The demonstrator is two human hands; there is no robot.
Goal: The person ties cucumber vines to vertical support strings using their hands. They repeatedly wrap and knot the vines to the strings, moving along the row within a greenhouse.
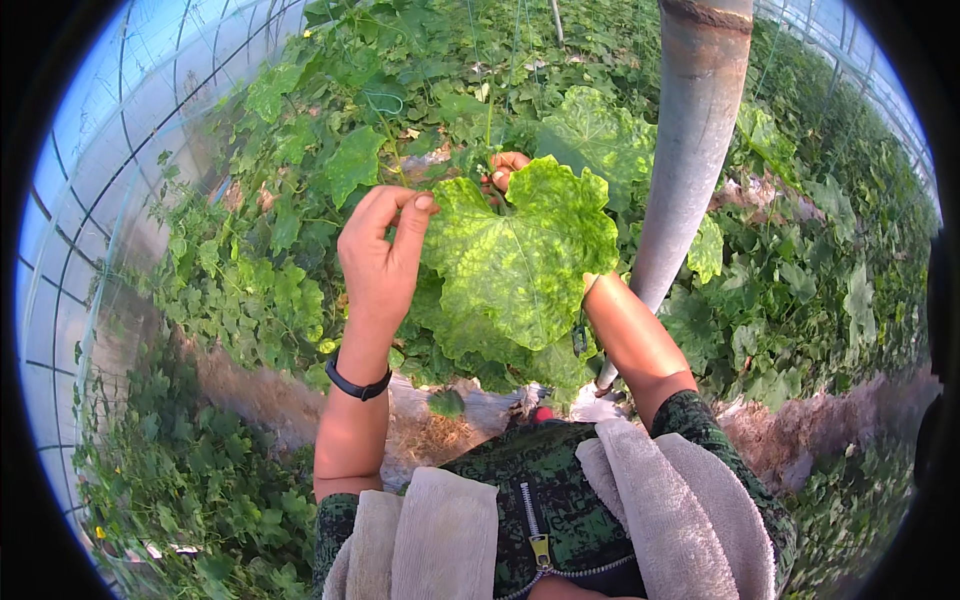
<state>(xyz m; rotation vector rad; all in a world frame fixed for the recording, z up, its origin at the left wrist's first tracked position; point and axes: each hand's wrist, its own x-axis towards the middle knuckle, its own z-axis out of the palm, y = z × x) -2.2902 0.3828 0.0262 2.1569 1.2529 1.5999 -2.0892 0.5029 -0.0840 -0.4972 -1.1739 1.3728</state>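
My left hand [382, 259] is raised beside a broad, yellow-mottled green leaf [525, 262] of a climbing gourd-type vine. Its thumb and forefinger meet at the leaf's upper left edge; whether something thin is pinched there is unclear. Behind that leaf, my right hand [508, 171] is mostly hidden, and only a few bent fingers show above the leaf's notch. Those fingers are next to a thin upright green stem [490, 124]; I cannot tell if they grip it. A dark band [358, 381] circles my left wrist.
A thick metal post [694, 142], rusty near its top, leans just right of my right forearm. Dense vines [787, 277] grow on both sides, with thin strings [516, 52] hanging among them. Film-covered greenhouse framing [82, 247] curves along the left. Bare soil [251, 390] lies between rows.
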